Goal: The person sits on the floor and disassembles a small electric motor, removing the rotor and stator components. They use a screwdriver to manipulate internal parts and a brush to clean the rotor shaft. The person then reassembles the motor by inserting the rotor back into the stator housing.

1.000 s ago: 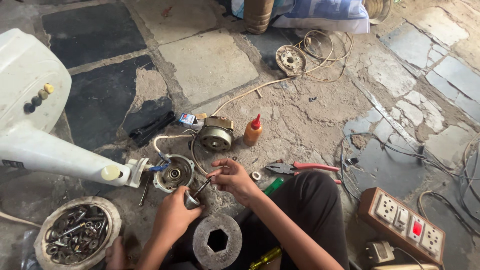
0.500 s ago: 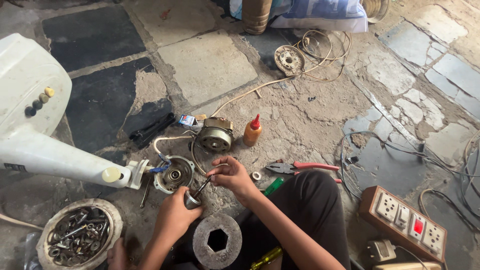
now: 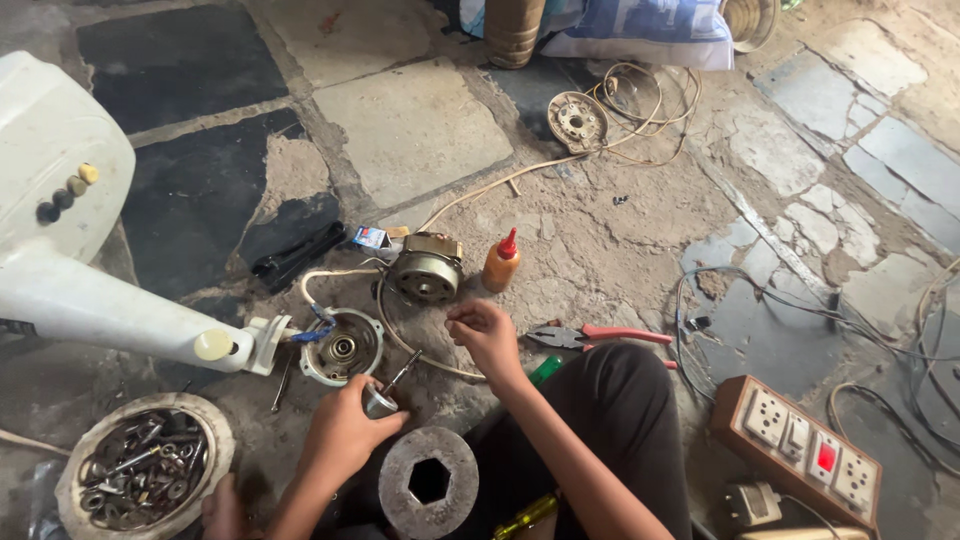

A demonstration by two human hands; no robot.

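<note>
My left hand (image 3: 345, 432) grips a small grey metal cylinder (image 3: 378, 402) with a thin shaft pointing up to the right. It sits just below the open fan motor housing (image 3: 340, 350), which is on the end of a white fan stand (image 3: 110, 315). My right hand (image 3: 487, 338) hovers to the right of the shaft tip with its fingertips pinched together and nothing visible between them. A wound motor core (image 3: 425, 270) and an orange glue bottle with a red cap (image 3: 500, 262) stand just beyond that hand.
Red-handled pliers (image 3: 600, 335) lie to the right of my right hand. A round block with a hexagonal hole (image 3: 430, 482) sits between my knees. A bowl of bolts and nuts (image 3: 140, 470) is at lower left and a switch-and-socket board (image 3: 800, 450) at lower right. Loose wires trail across the stone floor.
My right hand has drawn slightly up and away from the shaft tip. My left hand still holds the metal cylinder in the same place.
</note>
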